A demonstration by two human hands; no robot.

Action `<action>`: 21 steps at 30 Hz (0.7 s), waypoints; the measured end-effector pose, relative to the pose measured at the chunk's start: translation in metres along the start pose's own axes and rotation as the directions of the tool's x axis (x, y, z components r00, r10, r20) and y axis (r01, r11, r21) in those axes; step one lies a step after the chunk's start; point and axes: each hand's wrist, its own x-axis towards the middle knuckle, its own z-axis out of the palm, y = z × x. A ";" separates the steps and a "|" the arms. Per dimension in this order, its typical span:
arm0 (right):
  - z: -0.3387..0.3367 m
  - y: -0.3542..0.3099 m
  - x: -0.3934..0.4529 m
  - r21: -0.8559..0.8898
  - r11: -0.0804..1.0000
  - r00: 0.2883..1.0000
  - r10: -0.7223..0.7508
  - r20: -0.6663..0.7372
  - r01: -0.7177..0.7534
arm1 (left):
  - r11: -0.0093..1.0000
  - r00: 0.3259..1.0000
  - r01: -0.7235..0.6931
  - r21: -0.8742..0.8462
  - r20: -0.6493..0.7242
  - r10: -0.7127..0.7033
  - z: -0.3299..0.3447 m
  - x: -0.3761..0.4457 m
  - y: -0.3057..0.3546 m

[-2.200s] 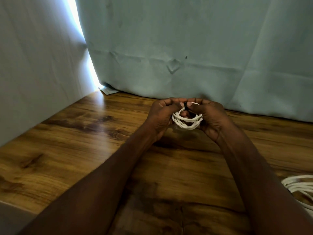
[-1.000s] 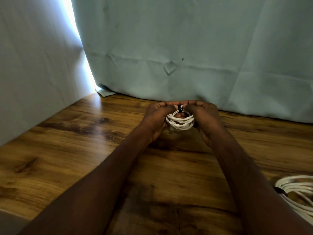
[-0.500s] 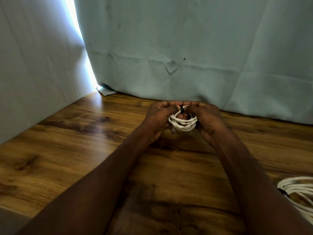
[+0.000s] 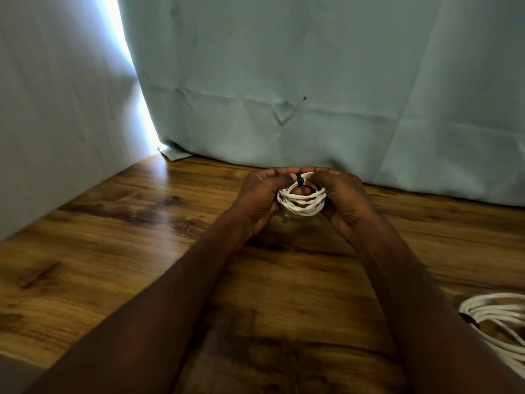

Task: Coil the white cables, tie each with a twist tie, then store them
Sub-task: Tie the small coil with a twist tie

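A small white cable coil (image 4: 301, 201) is gripped between the curled left hand (image 4: 260, 194) and right hand (image 4: 342, 196), its black twist tie (image 4: 300, 180) pinched at the fingertips.

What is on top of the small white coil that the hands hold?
A black twist tie sits on the coil, between the left hand and right hand. Its ends are hidden by fingertips.

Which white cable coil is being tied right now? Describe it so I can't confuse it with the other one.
Start at the blue-green curtain behind the wooden table. Just before its hem, the left hand and right hand hold a small coil off the table, black twist tie on top. The other coil is wider and lies at the right edge.
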 end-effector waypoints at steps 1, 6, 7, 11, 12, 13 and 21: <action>-0.001 0.000 0.000 -0.005 1.000 1.000 0.002 0.008 -0.001 | 1.000 1.000 -0.001 0.004 0.000 0.001 0.000 0.001 -0.001; -0.001 0.002 0.002 -0.029 1.000 1.000 -0.002 -0.028 0.002 | 1.000 0.999 0.010 0.024 -0.039 -0.009 -0.002 0.004 -0.004; -0.002 0.002 0.002 -0.033 0.999 1.000 0.004 -0.031 -0.005 | 1.000 0.999 0.015 0.027 -0.042 -0.014 -0.002 0.004 -0.004; -0.001 -0.001 -0.001 -0.053 0.999 1.000 0.001 -0.017 -0.002 | 0.999 0.998 0.025 0.047 -0.056 -0.022 0.000 0.000 -0.001; -0.001 -0.002 -0.002 -0.040 0.999 1.000 0.003 -0.009 -0.003 | 0.999 0.998 0.024 0.044 -0.052 -0.021 -0.001 0.000 -0.002; -0.001 -0.003 -0.002 -0.023 1.000 1.000 0.006 -0.002 -0.006 | 0.999 0.999 0.019 0.042 -0.042 -0.018 -0.001 0.000 -0.002; 0.000 -0.001 -0.001 -0.012 1.000 0.999 -0.004 -0.036 0.004 | 1.000 0.999 0.001 0.022 0.052 -0.002 0.000 -0.004 0.000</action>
